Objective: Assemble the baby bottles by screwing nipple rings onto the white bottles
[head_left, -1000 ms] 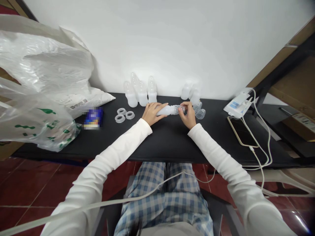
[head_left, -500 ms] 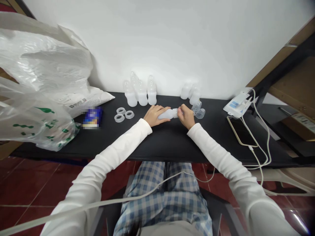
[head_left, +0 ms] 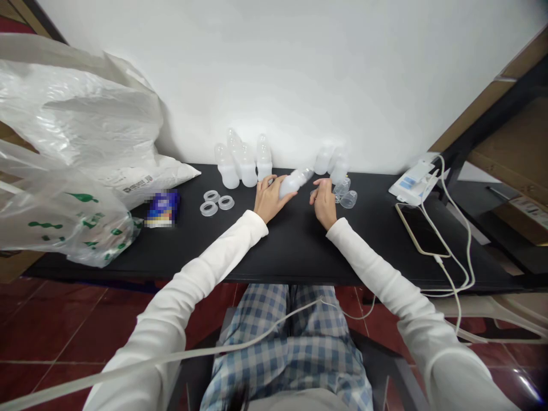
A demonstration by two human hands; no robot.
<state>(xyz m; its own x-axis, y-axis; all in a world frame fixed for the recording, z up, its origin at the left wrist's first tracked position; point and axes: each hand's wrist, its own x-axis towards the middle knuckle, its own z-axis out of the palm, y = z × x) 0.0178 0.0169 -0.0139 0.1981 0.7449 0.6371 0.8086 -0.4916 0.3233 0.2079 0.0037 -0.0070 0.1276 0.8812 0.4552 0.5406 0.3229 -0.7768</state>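
My left hand (head_left: 268,198) wraps the bottle (head_left: 293,182) at its base, fingers closed round it, neck tilted toward one o'clock over the table (head_left: 299,245). My right hand (head_left: 324,202) hovers apart, fingers loosely curled, seemingly empty. I judge I'm mid-assembly; the next move calls for a neat pinch on a clear cap (head_left: 349,198) at three o'clock.

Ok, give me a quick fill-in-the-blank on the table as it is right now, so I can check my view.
1. The left hand grips one tilted white ___.
2. The loose rings on the table number ___.
3. The phone lies to the person's ___.
4. The standing bottles are lined up against the ___.
Missing words: bottle; three; right; wall.
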